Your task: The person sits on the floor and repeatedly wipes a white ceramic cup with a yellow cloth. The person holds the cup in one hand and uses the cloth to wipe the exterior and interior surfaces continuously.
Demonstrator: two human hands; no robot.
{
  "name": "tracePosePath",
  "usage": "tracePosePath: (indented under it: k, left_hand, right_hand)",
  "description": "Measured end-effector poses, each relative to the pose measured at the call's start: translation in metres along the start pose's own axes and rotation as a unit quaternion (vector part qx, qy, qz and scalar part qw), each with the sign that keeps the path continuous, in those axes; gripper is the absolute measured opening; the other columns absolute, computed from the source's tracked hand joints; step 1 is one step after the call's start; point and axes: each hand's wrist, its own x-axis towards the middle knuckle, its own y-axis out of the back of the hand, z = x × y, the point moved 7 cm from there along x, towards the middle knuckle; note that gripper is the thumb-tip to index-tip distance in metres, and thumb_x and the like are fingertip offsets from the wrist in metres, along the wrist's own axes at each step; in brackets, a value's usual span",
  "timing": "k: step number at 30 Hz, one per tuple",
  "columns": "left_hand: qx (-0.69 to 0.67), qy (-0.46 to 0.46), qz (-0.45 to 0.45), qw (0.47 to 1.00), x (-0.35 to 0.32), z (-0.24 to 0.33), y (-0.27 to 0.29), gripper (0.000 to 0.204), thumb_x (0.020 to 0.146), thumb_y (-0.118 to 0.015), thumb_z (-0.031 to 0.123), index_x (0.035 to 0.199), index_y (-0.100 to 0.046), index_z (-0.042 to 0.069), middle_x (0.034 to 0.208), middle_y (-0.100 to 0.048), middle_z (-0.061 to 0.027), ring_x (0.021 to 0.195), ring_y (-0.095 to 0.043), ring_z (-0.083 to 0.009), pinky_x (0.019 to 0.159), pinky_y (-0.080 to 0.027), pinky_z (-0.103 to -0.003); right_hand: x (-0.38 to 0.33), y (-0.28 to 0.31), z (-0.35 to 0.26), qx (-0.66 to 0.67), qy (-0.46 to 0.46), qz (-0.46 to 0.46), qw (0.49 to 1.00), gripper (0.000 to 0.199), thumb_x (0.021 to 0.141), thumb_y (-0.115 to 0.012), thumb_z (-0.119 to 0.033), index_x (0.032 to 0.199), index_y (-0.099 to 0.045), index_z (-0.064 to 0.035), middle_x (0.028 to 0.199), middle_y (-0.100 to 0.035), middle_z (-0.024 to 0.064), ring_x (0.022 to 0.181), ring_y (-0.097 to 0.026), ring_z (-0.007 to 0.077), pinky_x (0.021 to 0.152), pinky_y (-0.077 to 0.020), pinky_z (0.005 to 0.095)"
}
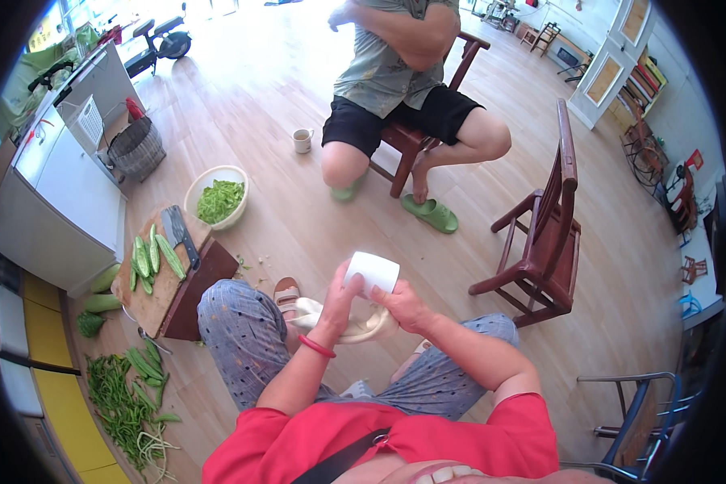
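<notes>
Pale wooden floor (286, 202) spreads below; both hands (340, 300) (404, 306) grasp a white object (373, 272), long axis roughly left-to-right.

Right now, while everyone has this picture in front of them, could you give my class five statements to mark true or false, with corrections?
1. The left hand and the right hand both hold the white object. True.
2. The red bracelet is on the right wrist. False: the red bracelet is on the left wrist.
3. A mug stands on the floor. True.
4. The knife lies on the floor. False: the knife lies on the cutting board.
5. The round bowl is empty. False: the round bowl holds greens.
</notes>
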Motion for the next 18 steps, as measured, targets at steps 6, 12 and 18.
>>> tracePosePath:
  k: [6, 12, 18]
  left_hand:
    - [-0.01, 0.066, 0.038, 0.997, -0.009, -0.003, 0.019, 0.046, 0.088, -0.052, 0.042, 0.113, -0.054, 0.004, 0.095, -0.057, -0.0017, 0.082, -0.053, -0.0111, 0.072, -0.043, -0.025]
    - [-0.056, 0.121, 0.066, 0.989, -0.01, -0.003, 0.008, 0.043, 0.088, -0.05, 0.046, 0.104, -0.057, 0.006, 0.084, -0.056, -0.0014, 0.077, -0.055, -0.0112, 0.065, -0.045, -0.025]
    - [-0.11, 0.155, -0.016, 0.982, -0.01, -0.005, -0.009, 0.04, 0.089, -0.048, 0.045, 0.1, -0.057, 0.008, 0.075, -0.058, -0.0008, 0.06, -0.056, -0.0094, 0.043, -0.04, -0.021]
  right_hand:
    - [-0.014, -0.039, -0.017, -0.473, 0.258, -0.081, 0.839, 0.059, 0.081, -0.066, -0.027, 0.128, -0.042, 0.0002, 0.119, -0.055, 0.0141, 0.107, -0.055, 0.0296, 0.091, -0.0432, 0.0363]
    - [0.0, -0.009, 0.01, -0.357, 0.106, -0.093, 0.923, 0.064, 0.078, -0.068, -0.029, 0.131, -0.04, -0.0068, 0.118, -0.055, 0.0143, 0.105, -0.055, 0.0316, 0.087, -0.0446, 0.0385]
    - [-0.014, -0.011, -0.014, -0.395, 0.135, -0.18, 0.891, 0.059, 0.078, -0.068, -0.022, 0.129, -0.043, -0.0084, 0.115, -0.055, 0.0136, 0.106, -0.054, 0.0292, 0.088, -0.0447, 0.0362]
